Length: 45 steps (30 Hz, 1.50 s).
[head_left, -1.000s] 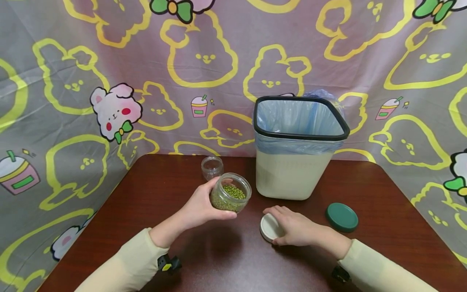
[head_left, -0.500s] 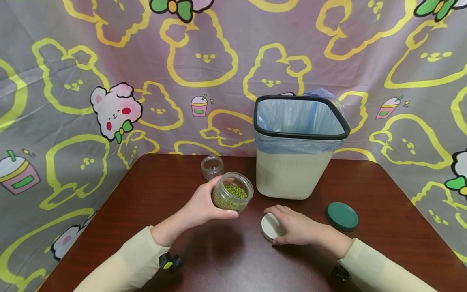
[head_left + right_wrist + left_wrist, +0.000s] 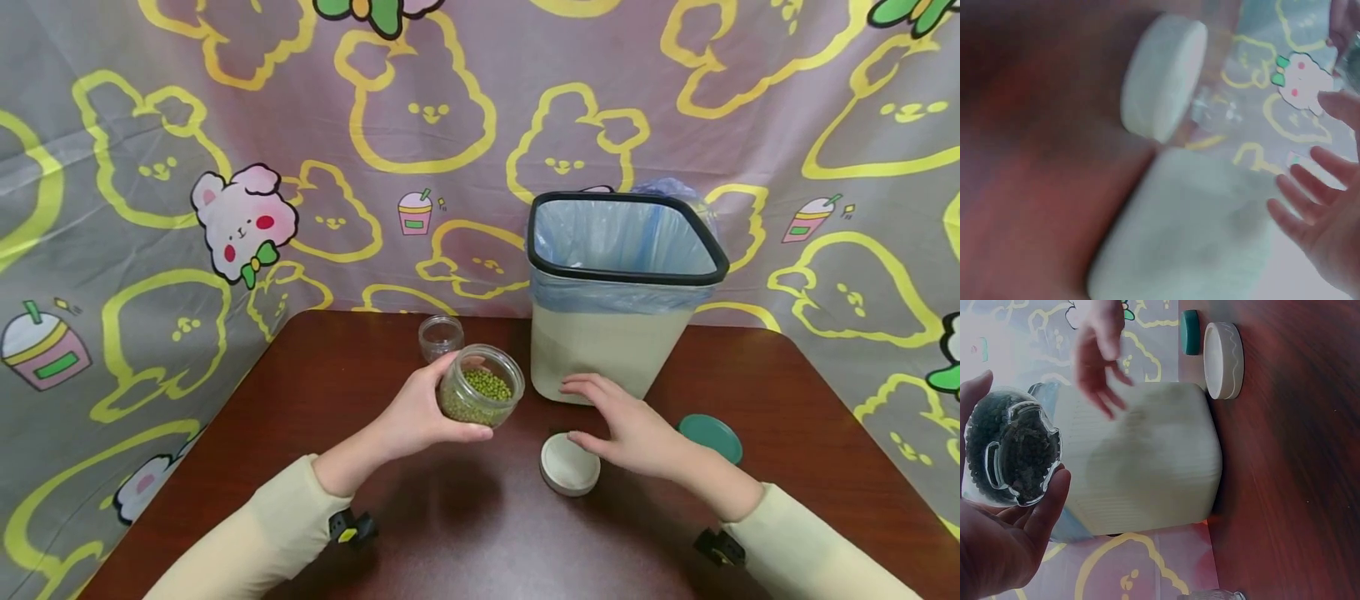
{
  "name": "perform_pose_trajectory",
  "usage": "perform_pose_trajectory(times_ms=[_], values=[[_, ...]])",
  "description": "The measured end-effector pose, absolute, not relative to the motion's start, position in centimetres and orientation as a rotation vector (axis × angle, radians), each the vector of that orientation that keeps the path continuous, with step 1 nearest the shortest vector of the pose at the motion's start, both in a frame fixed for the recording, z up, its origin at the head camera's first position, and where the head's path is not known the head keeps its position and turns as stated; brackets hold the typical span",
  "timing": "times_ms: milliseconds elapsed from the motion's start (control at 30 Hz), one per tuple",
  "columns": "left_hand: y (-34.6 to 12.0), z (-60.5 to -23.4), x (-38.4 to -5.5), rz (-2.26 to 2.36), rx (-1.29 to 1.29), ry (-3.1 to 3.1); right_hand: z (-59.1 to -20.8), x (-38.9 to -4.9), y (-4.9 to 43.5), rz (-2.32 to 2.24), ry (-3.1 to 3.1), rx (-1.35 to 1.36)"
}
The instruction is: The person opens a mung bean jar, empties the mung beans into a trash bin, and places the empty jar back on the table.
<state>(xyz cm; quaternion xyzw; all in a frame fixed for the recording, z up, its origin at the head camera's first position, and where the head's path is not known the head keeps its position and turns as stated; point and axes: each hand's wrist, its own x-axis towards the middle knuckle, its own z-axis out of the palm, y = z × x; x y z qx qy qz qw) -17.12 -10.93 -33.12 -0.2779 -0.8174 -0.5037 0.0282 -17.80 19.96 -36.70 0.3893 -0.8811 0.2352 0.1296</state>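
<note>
In the head view, my left hand grips a clear jar of green mung beans, tilted with its mouth uncovered. The left wrist view shows the jar's base, the beans dark through it, thumb and fingers around its side. A round white lid lies on the table to the right of the jar. Over and beyond this lid is my right hand, fingers spread and holding nothing. The right wrist view has the same lid apart from the fingers.
A cream bin with a black rim and blue liner stands at the back of the table. Left of it is a second clear jar. A green lid lies to the right, partly behind my right forearm. Patterned cloth hangs behind.
My right hand has let go of the white lid and lifted away towards the bin, leaving the lid on the table. The left hand keeps the jar of beans almost in place.
</note>
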Motion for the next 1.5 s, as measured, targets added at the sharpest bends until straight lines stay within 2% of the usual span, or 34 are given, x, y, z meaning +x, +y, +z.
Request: perform_pose_trajectory(times_ms=[367, 800, 1133, 1500], values=[[-10.8, -32.4, -17.3, -1.575, -0.869, -2.525, -30.8, -18.6, 22.2, 0.809, -2.023, 1.131], [-10.8, -31.6, -17.6, -1.532, -0.896, -2.466, -25.1, -19.9, 24.7, 0.571, -1.918, 1.002], [-10.8, -30.7, -18.2, -1.537, -0.881, -2.444, -24.8, -22.5, 26.5, 0.429, -2.083, 0.918], [-11.0, -28.6, -19.0, -1.494, -0.867, -2.443, -25.5, -23.6, 26.8, 0.312, -2.217, 0.866]])
